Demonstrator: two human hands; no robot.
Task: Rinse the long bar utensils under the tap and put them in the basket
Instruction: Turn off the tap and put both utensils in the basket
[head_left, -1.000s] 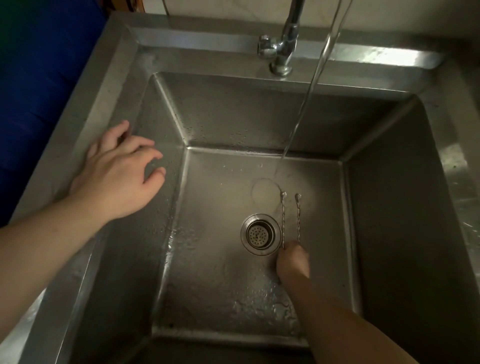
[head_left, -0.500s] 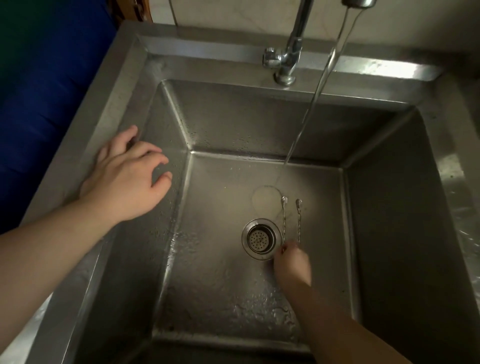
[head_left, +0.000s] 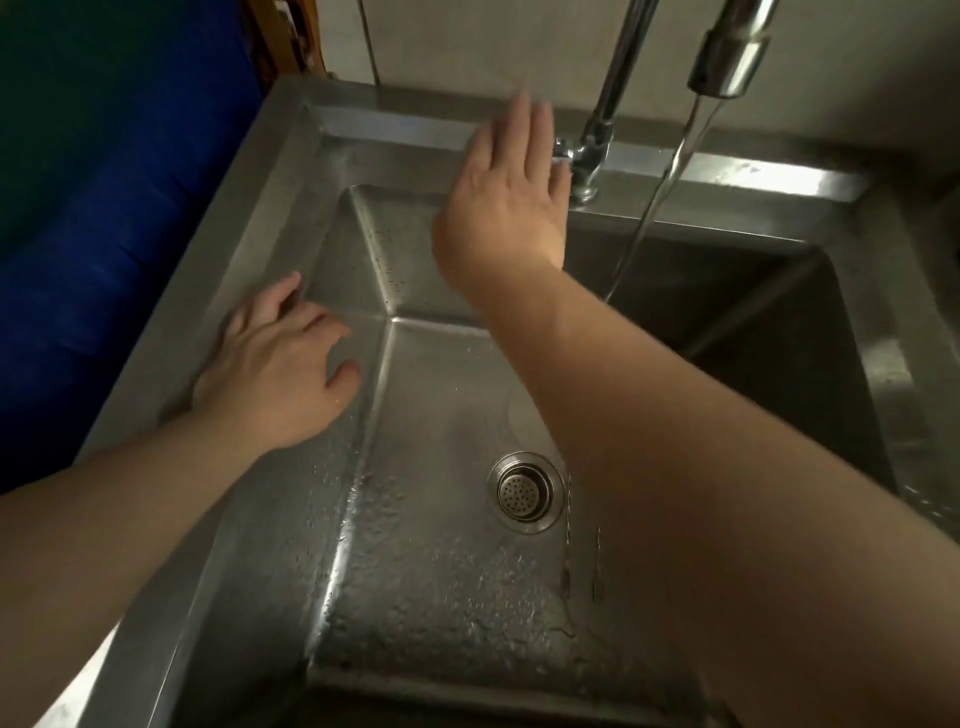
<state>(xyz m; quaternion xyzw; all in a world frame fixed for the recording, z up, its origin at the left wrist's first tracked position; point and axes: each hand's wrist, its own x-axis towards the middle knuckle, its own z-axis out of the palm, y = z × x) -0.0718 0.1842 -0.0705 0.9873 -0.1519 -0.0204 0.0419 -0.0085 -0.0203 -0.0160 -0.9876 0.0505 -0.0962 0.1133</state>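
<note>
- Two long bar utensils (head_left: 569, 525) lie flat on the wet floor of the steel sink (head_left: 447, 587), side by side and roughly parallel, just right of the drain.
- Each is thin metal with a twisted stem; the left one (head_left: 566, 574) and the right one (head_left: 598, 564) show only their near lengths.
- Their far ends are hidden under the forearm crossing above.
- Water runs from the tap (head_left: 730, 57), falling towards the sink's back right.

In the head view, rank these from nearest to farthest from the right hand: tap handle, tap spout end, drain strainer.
From the right hand, raised open by the sink's back rim:
1. Tap handle, right beside the fingers, at the tap's base.
2. Tap spout end, up and to the right, water running from it.
3. Drain strainer, far below on the basin floor.
</note>
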